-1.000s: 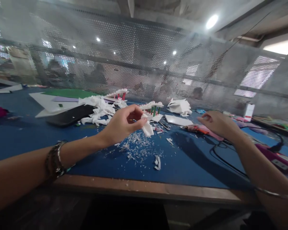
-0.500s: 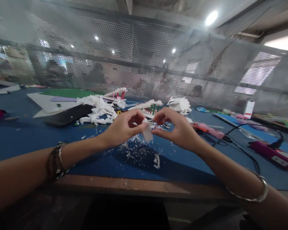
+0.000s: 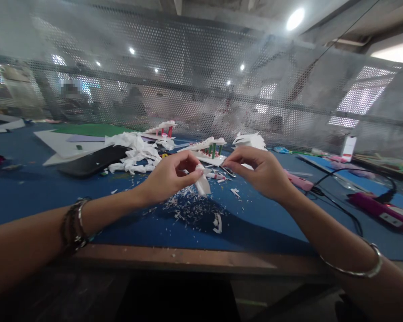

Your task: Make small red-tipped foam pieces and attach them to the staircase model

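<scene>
My left hand (image 3: 169, 175) is closed in a pinch on a small white foam piece (image 3: 201, 183), held just above the blue table (image 3: 36, 192). My right hand (image 3: 262, 172) hovers to the right of the piece, its fingers curled with thumb and forefinger pinched together; what they hold, if anything, is too small to see. Below both hands lies a scatter of white shavings (image 3: 188, 208) and a small white scrap (image 3: 217, 222).
A heap of white scraps (image 3: 134, 154) and a black board (image 3: 94, 161) lie at the left. Small white models on coloured posts (image 3: 206, 150) stand behind the hands. A black cable (image 3: 336, 203) and a pink tool (image 3: 383, 210) lie right. Perforated mesh (image 3: 201, 89) backs the table.
My right hand came in from the right to meet the white piece, then drew a little away to the right. My left hand stayed in place, holding the piece.
</scene>
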{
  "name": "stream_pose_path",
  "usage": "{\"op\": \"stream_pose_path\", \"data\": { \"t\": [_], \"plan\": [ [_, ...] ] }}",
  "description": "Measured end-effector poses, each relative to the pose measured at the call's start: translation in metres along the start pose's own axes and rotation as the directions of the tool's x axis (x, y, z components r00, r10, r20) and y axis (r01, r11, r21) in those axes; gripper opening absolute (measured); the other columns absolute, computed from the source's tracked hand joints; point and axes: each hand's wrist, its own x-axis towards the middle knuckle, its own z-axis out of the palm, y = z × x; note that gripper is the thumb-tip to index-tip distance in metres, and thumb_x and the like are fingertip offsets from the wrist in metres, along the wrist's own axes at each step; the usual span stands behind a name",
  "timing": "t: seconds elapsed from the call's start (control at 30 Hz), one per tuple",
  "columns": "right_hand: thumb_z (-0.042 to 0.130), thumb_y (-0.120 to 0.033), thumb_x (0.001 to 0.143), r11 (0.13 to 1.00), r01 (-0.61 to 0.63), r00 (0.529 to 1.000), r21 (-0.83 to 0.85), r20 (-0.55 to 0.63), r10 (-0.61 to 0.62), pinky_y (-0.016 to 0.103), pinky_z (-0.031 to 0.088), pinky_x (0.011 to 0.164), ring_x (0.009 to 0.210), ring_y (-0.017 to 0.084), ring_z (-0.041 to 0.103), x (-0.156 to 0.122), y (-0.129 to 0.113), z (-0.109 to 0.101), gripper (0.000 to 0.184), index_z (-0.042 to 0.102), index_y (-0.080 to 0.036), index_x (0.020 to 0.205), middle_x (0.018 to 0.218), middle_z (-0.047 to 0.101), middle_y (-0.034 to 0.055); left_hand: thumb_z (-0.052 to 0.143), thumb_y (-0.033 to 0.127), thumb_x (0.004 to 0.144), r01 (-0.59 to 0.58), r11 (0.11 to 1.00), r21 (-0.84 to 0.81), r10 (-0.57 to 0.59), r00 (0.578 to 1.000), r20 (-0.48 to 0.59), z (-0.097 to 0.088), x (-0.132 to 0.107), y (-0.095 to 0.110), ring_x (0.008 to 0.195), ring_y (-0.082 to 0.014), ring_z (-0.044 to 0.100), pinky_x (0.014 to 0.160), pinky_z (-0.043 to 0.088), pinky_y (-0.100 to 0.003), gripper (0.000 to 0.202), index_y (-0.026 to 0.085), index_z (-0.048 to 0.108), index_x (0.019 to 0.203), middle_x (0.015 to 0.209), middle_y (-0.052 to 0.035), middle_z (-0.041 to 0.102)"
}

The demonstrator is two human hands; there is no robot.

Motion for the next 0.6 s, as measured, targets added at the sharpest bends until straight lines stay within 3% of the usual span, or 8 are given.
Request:
{"op": "stream_pose_path", "data": {
  "t": [0.23, 0.33, 0.47, 0.53, 0.6],
  "plan": [
    [0.056, -0.023, 0.07, 0.978, -0.19, 0.971, 0.089, -0.127, 0.201, 0.022, 0.039, 0.053, 0.057, 0.009, 0.049, 0.0018, 0.0039, -0.0056, 0.01, 0.058, -0.015, 0.065, 0.062, 0.057, -0.0006, 0.053, 0.034, 0.07, -0.003, 0.997, 0.071, 0.003, 1.0, 0.003, -0.0012, -0.0002, -0.0004, 0.057, -0.0089, 0.053, 0.052, 0.046, -0.021, 0.02, 0.015, 0.047, 0.073, 0.066, 0.0, 0.055],
    [0.058, -0.025, 0.069, 0.929, -0.236, 0.949, 0.284, -0.14, 0.284, 0.023, 0.041, 0.056, 0.06, 0.009, 0.05, 0.0017, 0.0037, -0.0052, 0.01, 0.057, -0.016, 0.065, 0.067, 0.058, 0.0003, 0.052, 0.034, 0.07, -0.006, 0.996, 0.092, 0.006, 1.0, 0.005, -0.0021, -0.0004, -0.0014, 0.058, -0.0094, 0.054, 0.053, 0.046, -0.021, 0.02, 0.015, 0.047, 0.073, 0.066, -0.0008, 0.056],
    [0.05, -0.026, 0.076, 0.752, -0.193, 0.949, 0.631, -0.076, 0.307, 0.022, 0.041, 0.057, 0.064, 0.007, 0.051, -0.0002, -0.0005, -0.0048, 0.014, 0.047, -0.019, 0.064, 0.086, 0.061, 0.0007, 0.053, 0.035, 0.07, 0.015, 0.998, 0.068, -0.016, 1.0, 0.014, -0.0022, -0.0006, -0.0019, 0.058, -0.0099, 0.055, 0.053, 0.047, -0.021, 0.021, 0.015, 0.047, 0.073, 0.067, -0.0013, 0.056],
    [0.046, -0.027, 0.079, 0.674, -0.188, 0.964, 0.715, 0.004, 0.265, 0.02, 0.037, 0.049, 0.053, 0.006, 0.047, -0.0013, -0.0025, -0.0045, 0.014, 0.044, -0.02, 0.067, 0.072, 0.061, -0.0013, 0.053, 0.034, 0.069, 0.034, 0.998, 0.047, -0.035, 0.999, 0.018, -0.0018, -0.0006, -0.0013, 0.06, -0.0101, 0.055, 0.053, 0.046, -0.021, 0.021, 0.015, 0.047, 0.073, 0.068, -0.0013, 0.056],
    [0.044, -0.028, 0.081, 0.655, -0.202, 0.975, 0.728, 0.089, 0.202, 0.019, 0.031, 0.042, 0.042, 0.005, 0.039, -0.0023, -0.0027, -0.0034, 0.013, 0.043, -0.02, 0.07, 0.05, 0.051, -0.0056, 0.054, 0.034, 0.069, 0.048, 0.998, 0.034, -0.049, 0.999, 0.02, -0.0014, -0.0006, -0.0006, 0.061, -0.01, 0.055, 0.054, 0.046, -0.02, 0.021, 0.014, 0.047, 0.073, 0.069, -0.001, 0.055]
  ]
}}
